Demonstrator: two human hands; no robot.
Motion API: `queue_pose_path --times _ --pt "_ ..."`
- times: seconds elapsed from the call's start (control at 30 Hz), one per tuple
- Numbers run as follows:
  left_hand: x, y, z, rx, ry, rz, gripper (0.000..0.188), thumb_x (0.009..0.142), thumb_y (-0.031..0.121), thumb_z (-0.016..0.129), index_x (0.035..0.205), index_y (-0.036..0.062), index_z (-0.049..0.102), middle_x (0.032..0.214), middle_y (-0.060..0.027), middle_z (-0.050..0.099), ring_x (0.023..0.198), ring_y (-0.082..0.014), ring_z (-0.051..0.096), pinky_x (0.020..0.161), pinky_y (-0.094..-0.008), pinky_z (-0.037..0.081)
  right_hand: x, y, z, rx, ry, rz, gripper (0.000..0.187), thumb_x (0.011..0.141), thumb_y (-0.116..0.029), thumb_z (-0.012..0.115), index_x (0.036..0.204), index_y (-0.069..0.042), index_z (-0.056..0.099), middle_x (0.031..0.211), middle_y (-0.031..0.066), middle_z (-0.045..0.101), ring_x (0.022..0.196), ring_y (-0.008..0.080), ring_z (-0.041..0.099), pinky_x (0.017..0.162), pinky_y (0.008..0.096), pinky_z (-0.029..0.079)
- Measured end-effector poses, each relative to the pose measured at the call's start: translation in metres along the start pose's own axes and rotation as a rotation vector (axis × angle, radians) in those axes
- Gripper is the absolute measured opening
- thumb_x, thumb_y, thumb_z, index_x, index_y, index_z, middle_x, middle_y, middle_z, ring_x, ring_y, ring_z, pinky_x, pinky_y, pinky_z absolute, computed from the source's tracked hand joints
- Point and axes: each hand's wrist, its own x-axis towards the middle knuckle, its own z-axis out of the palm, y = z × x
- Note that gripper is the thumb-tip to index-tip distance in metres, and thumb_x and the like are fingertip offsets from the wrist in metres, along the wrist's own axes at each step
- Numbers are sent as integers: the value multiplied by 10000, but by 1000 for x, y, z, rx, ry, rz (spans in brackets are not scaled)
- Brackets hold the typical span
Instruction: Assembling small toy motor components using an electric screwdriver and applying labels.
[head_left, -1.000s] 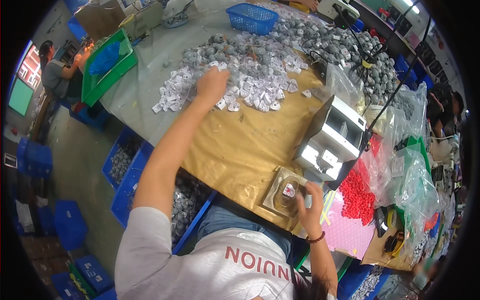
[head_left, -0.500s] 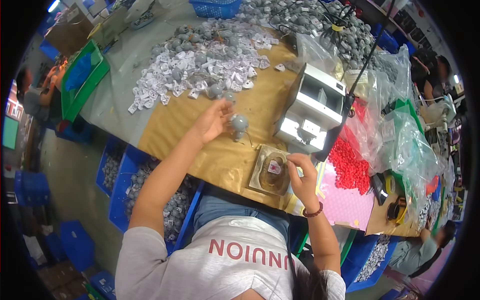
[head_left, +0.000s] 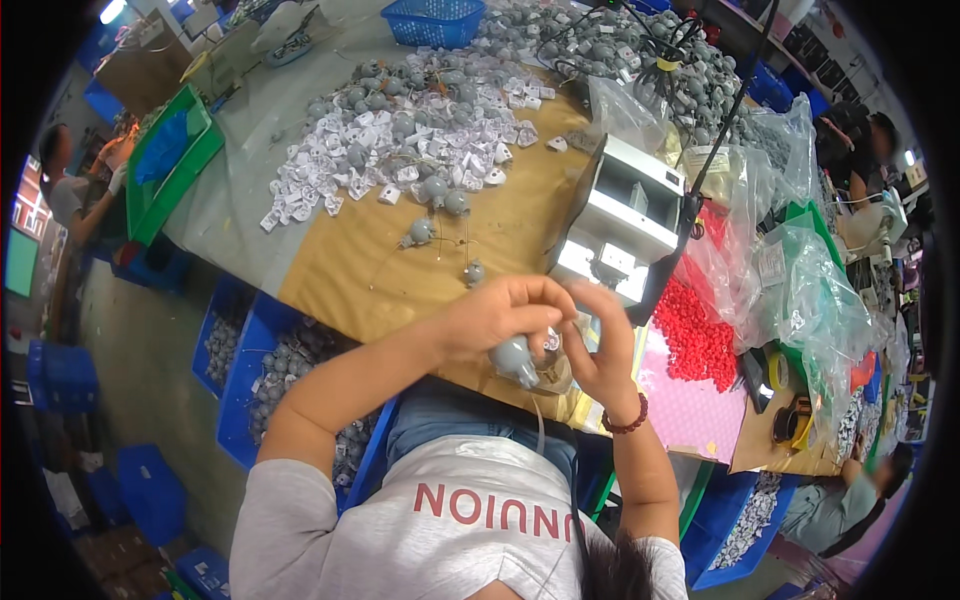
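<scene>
Head view. Risk first: the grey bulb-shaped part (head_left: pixel 516 360) sits between both hands over the near table edge (head_left: pixel 330 300), above the lap. If the left-hand grip slackens, I judge the part would fall to the lap or into the blue bins (head_left: pixel 268 350) at 8 o'clock and mix with the loose parts there. A thin wire hangs down from the part toward 6 o'clock; a tug on it or a snag on the shirt could pull it loose. Whatever small piece the right fingertips work at is too small to make out; it could be fumbled among the clutter.

Pose. Left hand (head_left: pixel 495 315): forearm comes in from 7 o'clock, wrist bent, fingers curled closed around the top of the grey part, which pokes out below the palm. Right hand (head_left: pixel 600 350): forearm rises from 5 o'clock, a bead bracelet (head_left: pixel 628 420) at the wrist, fingers bent and pinched toward the part; whether they actually hold anything I cannot tell. The hands touch or nearly touch.

Surroundings: white machine (head_left: pixel 625 215) at 1 o'clock, just beyond the hands; red beads (head_left: pixel 695 335) at 3 o'clock; heap of grey parts and white tags (head_left: pixel 400 140) at 11 o'clock, well apart.
</scene>
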Motion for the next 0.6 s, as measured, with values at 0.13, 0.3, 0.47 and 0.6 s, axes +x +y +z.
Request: queue_pose_path --times 0.13,0.3,0.47,0.6 --pt "-4 -36 0 -520 66 -113 196 1001 124 577 1191 80 588 1114 -58 648 850 -97 648 702 -278 572 -28 9 -1 494 -47 514 256 939 29 633 1194 18 630 915 67 675 732 107 633 632 240 515" --pt "-24 -82 -3 -37 289 -116 266 973 129 625 1224 74 555 1132 -68 631 942 -149 652 803 -278 537 -53 31 -12 -40 -117 273 126 891 -10 701 1007 -54 725 869 64 678 600 145 623 521 270 497" --pt "-35 -115 2 805 384 212 283 845 74 710 1115 47 631 1111 -116 583 1093 -264 574 939 -365 454 -63 32 5 -341 -260 57 179 818 -9 713 981 -79 733 903 71 653 648 230 662 549 344 543" --pt "-30 -120 2 1110 366 345 302 817 68 699 1111 56 631 1111 -116 580 1079 -308 558 931 -389 466 -58 37 11 -446 -344 9 251 777 -50 699 1028 -69 711 937 59 638 755 228 672 582 340 556"
